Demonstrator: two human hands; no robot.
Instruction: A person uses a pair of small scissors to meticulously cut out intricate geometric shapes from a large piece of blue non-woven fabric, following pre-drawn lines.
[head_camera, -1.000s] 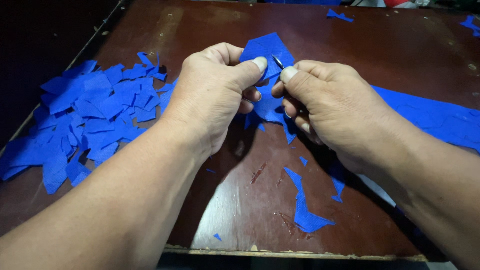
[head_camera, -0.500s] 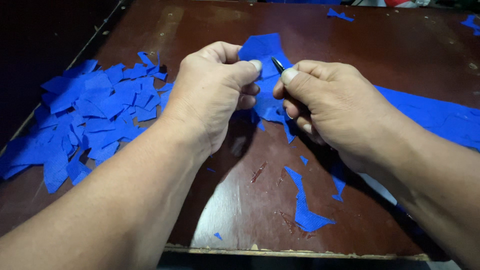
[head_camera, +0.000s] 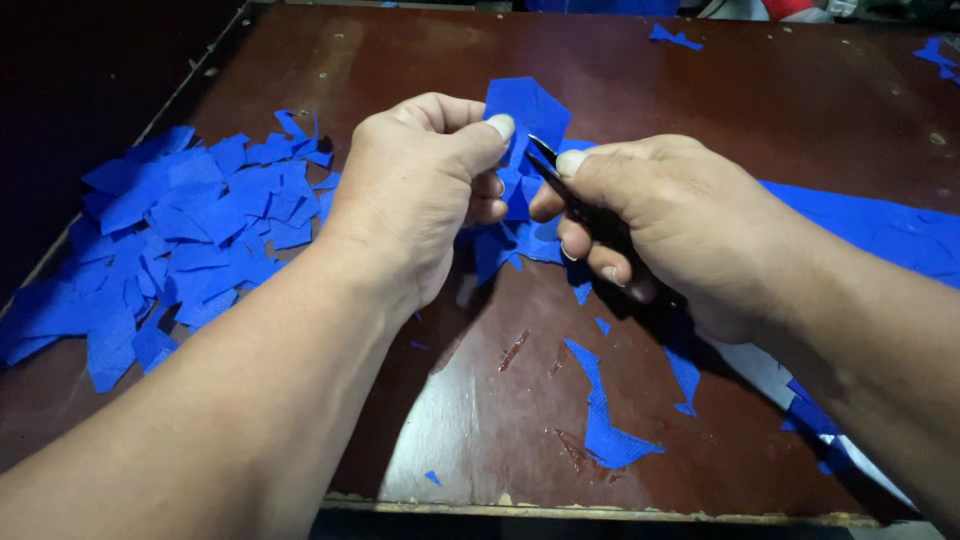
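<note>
In the head view, a dark reddish-brown bench (head_camera: 700, 80) fills most of the frame, its worn front edge running along the bottom. A heap of blue fabric scraps (head_camera: 170, 240) lies at the left of the frame, piece overlapping piece, well apart from the bench's front edge. A long blue strip (head_camera: 880, 225) stretches off to the right edge behind the right forearm. Smaller offcuts lie loose in the lower middle: a jagged blue sliver (head_camera: 600, 410) near the front edge and a few tiny flecks around it. Two more blue bits sit at the top right, far from the work. Nothing lies between the camera and the hands except the person's own forearms.

The blue fabric piece (head_camera: 525, 115) is held up in the upper middle of the frame, above the bench. The left hand (head_camera: 420, 190) is closed on it, thumb pressed against the curled fingers, pinching its left edge. The right hand (head_camera: 660, 225) is curled tight around small black scissors (head_camera: 560, 180), whose blades point up and left and meet the fabric just beside the left thumb. The two hands almost touch.
</note>
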